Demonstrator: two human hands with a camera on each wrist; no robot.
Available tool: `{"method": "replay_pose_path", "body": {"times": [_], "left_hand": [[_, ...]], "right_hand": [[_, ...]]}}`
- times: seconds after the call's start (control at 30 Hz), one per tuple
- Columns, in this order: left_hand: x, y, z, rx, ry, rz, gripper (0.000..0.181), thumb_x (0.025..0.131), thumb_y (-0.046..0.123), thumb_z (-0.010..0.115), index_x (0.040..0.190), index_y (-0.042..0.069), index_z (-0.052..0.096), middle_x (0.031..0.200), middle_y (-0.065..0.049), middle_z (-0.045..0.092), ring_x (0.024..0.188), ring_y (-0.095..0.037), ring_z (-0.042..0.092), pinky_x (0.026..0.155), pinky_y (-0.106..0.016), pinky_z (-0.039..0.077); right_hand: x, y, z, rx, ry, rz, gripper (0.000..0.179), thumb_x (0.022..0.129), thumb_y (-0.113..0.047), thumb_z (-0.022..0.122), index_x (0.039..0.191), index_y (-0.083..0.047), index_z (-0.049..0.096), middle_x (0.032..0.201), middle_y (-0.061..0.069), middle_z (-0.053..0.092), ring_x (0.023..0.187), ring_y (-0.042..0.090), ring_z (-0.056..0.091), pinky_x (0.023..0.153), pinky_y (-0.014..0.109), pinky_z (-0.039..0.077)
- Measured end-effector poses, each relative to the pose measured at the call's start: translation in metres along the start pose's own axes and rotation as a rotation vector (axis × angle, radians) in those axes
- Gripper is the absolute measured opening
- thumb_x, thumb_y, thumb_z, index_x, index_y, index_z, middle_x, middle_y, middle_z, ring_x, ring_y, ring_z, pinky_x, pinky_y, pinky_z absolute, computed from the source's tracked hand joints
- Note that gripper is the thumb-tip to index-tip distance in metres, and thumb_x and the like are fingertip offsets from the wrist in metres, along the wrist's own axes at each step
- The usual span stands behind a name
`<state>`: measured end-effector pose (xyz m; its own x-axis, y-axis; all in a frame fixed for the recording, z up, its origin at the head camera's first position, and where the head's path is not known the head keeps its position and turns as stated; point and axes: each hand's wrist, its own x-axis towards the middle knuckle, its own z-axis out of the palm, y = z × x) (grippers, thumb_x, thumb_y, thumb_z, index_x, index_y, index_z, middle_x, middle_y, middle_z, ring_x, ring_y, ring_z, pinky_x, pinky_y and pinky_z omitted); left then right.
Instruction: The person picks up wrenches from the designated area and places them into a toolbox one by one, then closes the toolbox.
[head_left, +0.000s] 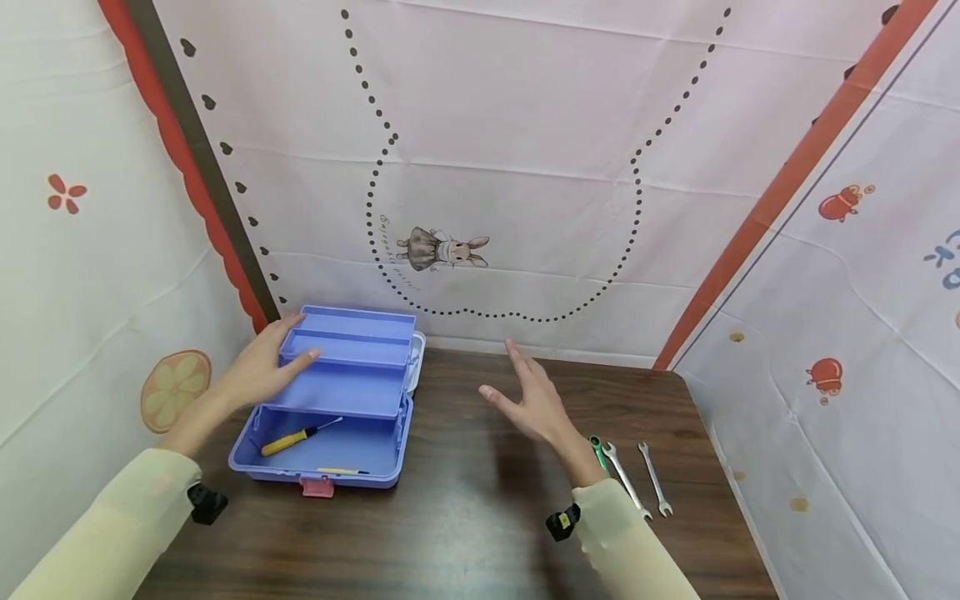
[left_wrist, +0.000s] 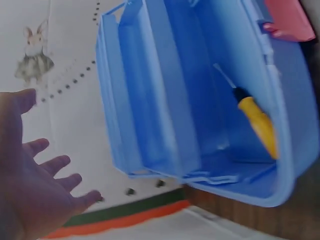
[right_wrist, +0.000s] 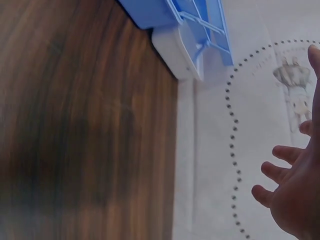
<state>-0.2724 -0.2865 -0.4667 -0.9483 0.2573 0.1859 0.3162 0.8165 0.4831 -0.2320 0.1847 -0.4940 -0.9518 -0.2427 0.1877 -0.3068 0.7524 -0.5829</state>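
Note:
A blue toolbox [head_left: 390,475] stands on the left of the table with its tiered trays [head_left: 348,322] raised. Inside lies a yellow-handled screwdriver [head_left: 288,442], seen also in the left wrist view as a yellow screwdriver [left_wrist: 257,122]. A second thin yellow item [head_left: 341,472] is partly hidden by the front wall. My left hand [head_left: 262,367] hovers at the trays' left side, fingers spread; in the left wrist view that hand [left_wrist: 40,175] holds nothing. My right hand [head_left: 534,402] is held above the table right of the box, fingers extended and holding nothing.
At the right lie a green wrench [head_left: 597,448] and two silver wrenches, one [head_left: 626,479] partly behind my right forearm, the other [head_left: 655,477] farther right. Behind the trays is the white lid [head_left: 417,358]. Printed cloth walls [head_left: 525,208] border the wooden table [head_left: 465,500].

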Motion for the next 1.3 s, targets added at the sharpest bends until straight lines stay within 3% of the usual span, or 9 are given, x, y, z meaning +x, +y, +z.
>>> {"method": "replay_pose_path", "body": {"times": [0.33, 0.53, 0.73, 0.83, 0.93, 1.07, 1.13, 1.3], "left_hand": [[-0.022, -0.051, 0.016, -0.244, -0.038, -0.165, 0.084, 0.111, 0.048, 0.050, 0.167, -0.002, 0.012, 0.164, -0.040, 0.023, 0.145, -0.064, 0.027, 0.107, -0.086, 0.028], [-0.035, -0.081, 0.027, -0.459, 0.015, -0.190, 0.074, 0.115, 0.034, 0.042, 0.165, -0.009, 0.009, 0.161, -0.045, 0.022, 0.145, -0.066, 0.023, 0.110, -0.083, 0.026], [-0.050, -0.109, 0.040, -0.689, -0.081, -0.318, 0.076, 0.117, 0.044, 0.025, 0.164, -0.009, -0.002, 0.165, -0.042, 0.014, 0.148, -0.063, 0.019, 0.114, -0.076, 0.033], [-0.057, -0.116, 0.044, -0.723, -0.131, -0.356, 0.077, 0.116, 0.049, 0.021, 0.166, -0.004, -0.004, 0.167, -0.039, 0.015, 0.150, -0.060, 0.020, 0.113, -0.059, 0.046], [-0.062, -0.122, 0.048, -0.765, -0.178, -0.374, 0.077, 0.116, 0.049, 0.023, 0.167, 0.000, -0.007, 0.168, -0.037, 0.014, 0.151, -0.061, 0.019, 0.111, -0.059, 0.047], [-0.062, -0.124, 0.055, -0.830, -0.238, -0.403, 0.075, 0.116, 0.045, 0.027, 0.167, 0.004, -0.010, 0.169, -0.037, 0.004, 0.150, -0.066, 0.009, 0.116, -0.080, 0.023], [-0.061, -0.125, 0.058, -0.852, -0.252, -0.407, 0.073, 0.117, 0.041, 0.027, 0.167, 0.004, -0.010, 0.169, -0.037, 0.001, 0.149, -0.067, 0.006, 0.118, -0.080, 0.016], [-0.065, -0.133, 0.066, -0.837, -0.264, -0.394, 0.067, 0.117, 0.031, 0.026, 0.166, -0.001, -0.007, 0.167, -0.041, 0.003, 0.149, -0.066, 0.013, 0.117, -0.065, 0.034]], "right_hand": [[0.003, -0.014, 0.046, 0.188, -0.013, -0.043, 0.089, 0.101, -0.063, 0.059, 0.171, -0.022, 0.022, 0.173, 0.012, 0.029, 0.157, 0.036, 0.028, 0.125, 0.063, 0.028], [-0.001, -0.023, 0.077, 0.313, -0.042, 0.040, 0.083, 0.101, -0.063, 0.061, 0.169, -0.031, 0.026, 0.172, 0.009, 0.031, 0.156, 0.033, 0.030, 0.125, 0.061, 0.029], [-0.001, -0.027, 0.106, 0.459, -0.059, 0.090, 0.080, 0.100, -0.058, 0.066, 0.167, -0.028, 0.034, 0.168, 0.005, 0.040, 0.151, 0.029, 0.041, 0.121, 0.055, 0.038], [0.001, -0.028, 0.117, 0.535, -0.062, 0.113, 0.078, 0.100, -0.054, 0.068, 0.165, -0.024, 0.038, 0.165, 0.006, 0.044, 0.148, 0.031, 0.045, 0.120, 0.056, 0.040], [0.001, -0.033, 0.126, 0.626, -0.069, 0.141, 0.076, 0.101, -0.051, 0.069, 0.164, -0.019, 0.040, 0.163, 0.014, 0.046, 0.147, 0.038, 0.045, 0.120, 0.060, 0.038], [0.001, -0.036, 0.142, 0.724, -0.071, 0.196, 0.076, 0.102, -0.047, 0.069, 0.164, -0.013, 0.041, 0.160, 0.024, 0.046, 0.143, 0.045, 0.048, 0.117, 0.060, 0.042], [-0.001, -0.037, 0.149, 0.763, -0.069, 0.216, 0.073, 0.103, -0.043, 0.069, 0.163, -0.011, 0.042, 0.158, 0.027, 0.047, 0.141, 0.046, 0.050, 0.116, 0.059, 0.044], [-0.006, -0.043, 0.163, 0.830, -0.091, 0.232, 0.068, 0.104, -0.035, 0.068, 0.162, -0.010, 0.042, 0.157, 0.027, 0.048, 0.142, 0.045, 0.049, 0.113, 0.059, 0.047]]}}
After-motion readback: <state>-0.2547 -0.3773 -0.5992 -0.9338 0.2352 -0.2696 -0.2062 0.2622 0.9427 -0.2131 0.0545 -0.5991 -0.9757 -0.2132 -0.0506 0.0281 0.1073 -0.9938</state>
